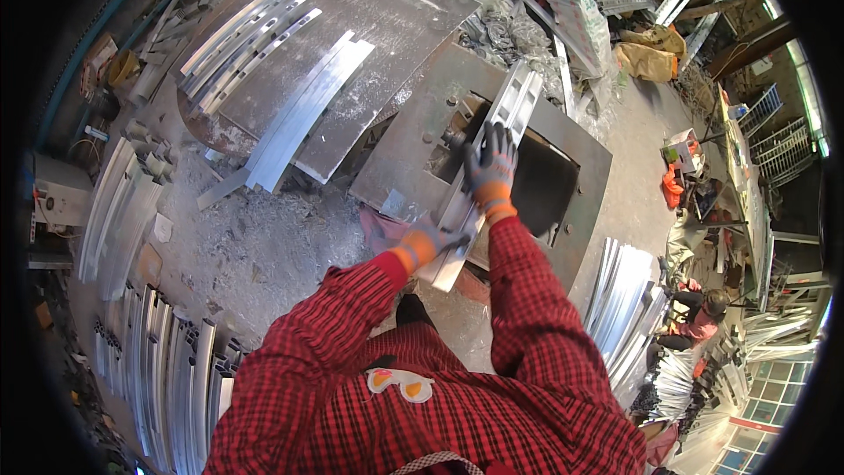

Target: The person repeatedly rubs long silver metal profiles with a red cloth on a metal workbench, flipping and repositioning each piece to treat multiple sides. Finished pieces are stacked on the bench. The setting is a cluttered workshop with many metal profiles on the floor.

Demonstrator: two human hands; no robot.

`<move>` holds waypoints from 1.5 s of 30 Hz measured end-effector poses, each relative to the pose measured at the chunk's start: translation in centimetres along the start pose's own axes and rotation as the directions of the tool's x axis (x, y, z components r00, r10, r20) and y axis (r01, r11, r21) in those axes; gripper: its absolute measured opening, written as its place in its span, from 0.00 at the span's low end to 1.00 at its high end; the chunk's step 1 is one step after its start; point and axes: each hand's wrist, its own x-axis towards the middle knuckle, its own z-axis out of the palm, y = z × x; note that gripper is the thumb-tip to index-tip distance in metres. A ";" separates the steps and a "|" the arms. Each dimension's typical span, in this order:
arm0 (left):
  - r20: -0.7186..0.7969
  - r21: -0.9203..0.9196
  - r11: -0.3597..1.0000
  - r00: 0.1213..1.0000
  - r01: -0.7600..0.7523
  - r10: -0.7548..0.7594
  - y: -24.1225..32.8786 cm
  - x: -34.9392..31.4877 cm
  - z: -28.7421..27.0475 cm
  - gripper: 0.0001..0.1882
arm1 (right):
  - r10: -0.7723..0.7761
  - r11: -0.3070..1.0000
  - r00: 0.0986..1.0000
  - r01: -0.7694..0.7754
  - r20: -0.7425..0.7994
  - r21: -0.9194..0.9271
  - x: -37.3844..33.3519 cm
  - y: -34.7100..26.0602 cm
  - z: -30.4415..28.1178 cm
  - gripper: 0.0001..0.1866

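A long silvery aluminium profile (517, 105) lies slantwise over a steel machine table (589, 158), its near end close to my body. My right hand (494, 167), in a grey glove with an orange cuff, grips the profile around its middle. Closer to me, my left hand (426, 242), gloved the same way, holds the profile near its near end, thumb across it. The undersides of both hands are hidden. Beside the profile, the machine table has a dark square opening (545, 185).
To the left, a large metal-topped table (404, 0) carries slotted profiles (251, 48) and flat strips (308, 110). Profiles stand stacked at the lower left (158, 369) and right (624, 290). Metal shavings (264, 246) litter the floor. Another person (699, 321) sits at the far right.
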 end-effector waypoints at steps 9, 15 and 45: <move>0.103 -0.037 0.997 0.993 0.070 -0.066 -3.1 -1.1 -0.1 0.51 | 0.035 0.989 0.998 -0.028 0.046 -0.142 -3.1 -0.9 1.0 0.37; 0.167 -0.164 0.983 0.985 0.080 -0.052 -13.2 -12.9 0.5 0.38 | 0.047 0.994 0.988 -0.032 0.145 -0.105 -16.3 -8.2 -0.4 0.39; 0.116 -0.112 0.931 0.926 -0.348 0.360 -7.9 -4.8 5.9 0.57 | 0.432 0.749 0.900 -0.396 0.061 0.532 -15.3 -4.2 -3.9 0.43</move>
